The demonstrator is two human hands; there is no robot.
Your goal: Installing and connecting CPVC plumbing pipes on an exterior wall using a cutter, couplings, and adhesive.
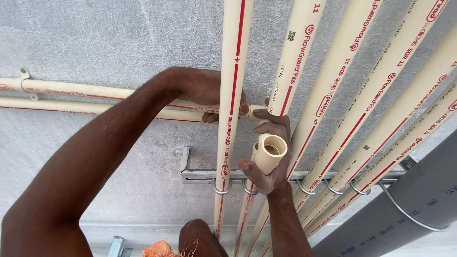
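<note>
My left hand (200, 90) reaches up behind a cream plastic pipe (233, 95) with a red stripe and grips the end of a horizontal cream pipe (109, 93) on the ceiling. My right hand (269, 157) is closed around a short cream pipe fitting (270, 151) whose open round socket faces me. Its fingers touch the horizontal pipe's end near my left thumb. Part of the left hand is hidden behind the pipe.
Several cream pipes (362, 85) with red stripes run along the grey concrete ceiling, held by metal U-clamps (221, 188) on a steel channel bracket (200, 175). A thick grey pipe (404, 209) passes at the lower right. A second horizontal cream pipe (71, 107) lies under the first.
</note>
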